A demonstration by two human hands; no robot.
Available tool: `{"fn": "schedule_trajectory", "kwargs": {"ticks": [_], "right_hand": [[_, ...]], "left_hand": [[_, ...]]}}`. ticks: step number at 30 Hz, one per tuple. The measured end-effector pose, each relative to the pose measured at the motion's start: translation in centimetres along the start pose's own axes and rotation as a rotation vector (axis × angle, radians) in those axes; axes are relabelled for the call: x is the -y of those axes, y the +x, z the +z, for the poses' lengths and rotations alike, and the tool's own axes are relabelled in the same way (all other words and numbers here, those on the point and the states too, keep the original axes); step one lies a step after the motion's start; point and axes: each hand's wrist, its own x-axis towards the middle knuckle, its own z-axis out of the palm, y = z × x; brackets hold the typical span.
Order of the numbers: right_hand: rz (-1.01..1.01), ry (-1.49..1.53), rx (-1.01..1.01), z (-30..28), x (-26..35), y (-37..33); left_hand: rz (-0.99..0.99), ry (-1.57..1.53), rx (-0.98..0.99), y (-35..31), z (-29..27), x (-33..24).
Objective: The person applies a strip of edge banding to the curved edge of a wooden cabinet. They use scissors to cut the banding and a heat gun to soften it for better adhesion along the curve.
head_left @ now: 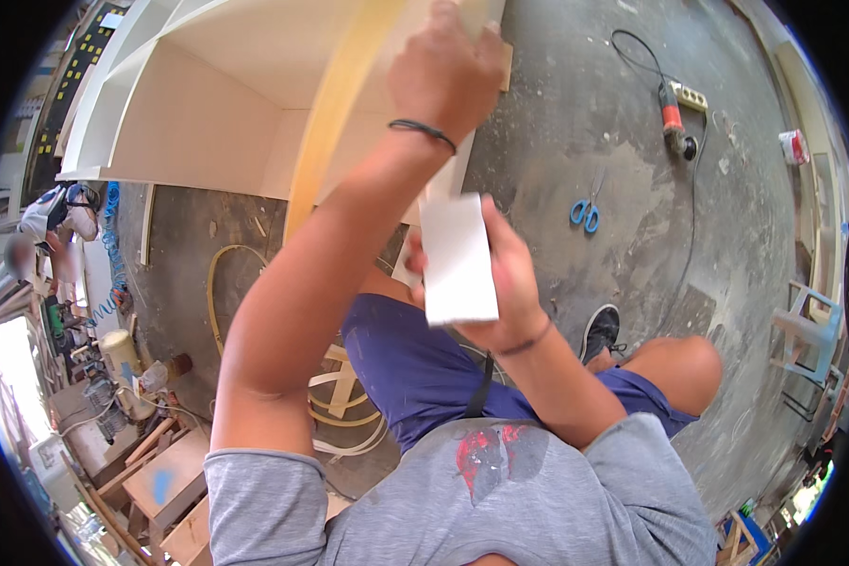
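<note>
My right hand (511, 283) is wrapped round a white rectangular block (459, 261) with a smooth flat face, its thumb along one side and fingertips showing at the other. Stretched forward at the top is my left hand (446, 75), fingers curled and slightly blurred; what lies in them is hidden. Beside it a long pale-yellow strip (335, 113) hangs in a curve, running from the top edge down behind my left forearm. Both hands are in front of a white cabinet carcass (198, 104) with open compartments, lying on the floor.
Blue-handled scissors (585, 215) lie on the concrete floor to the right. Farther off are an orange angle grinder (672, 118) with its cord and a power strip (690, 96). A light-blue stool (809, 330) stands at the right. Coiled strips (344, 396) lie beside my leg. Another person (57, 222) is at far left.
</note>
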Motion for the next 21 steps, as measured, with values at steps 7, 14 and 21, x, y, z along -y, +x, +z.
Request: {"fn": "schedule_trajectory", "kwargs": {"ticks": [7,14,21], "right_hand": [[-0.589,-0.734,-0.301,0.5,0.3,-2.7],[-1.158,-2.059,-0.321,1.1,-1.3,-3.0],[-0.88,-2.408,-0.06,1.1,-3.6,-4.2]], "left_hand": [[-0.069,-0.269,-0.013,-1.4,-1.1,0.7],[-0.039,-0.949,-0.104,-19.5,-4.0,3.2],[-0.532,-1.328,0.124,-23.1,-6.9,1.8]]}}
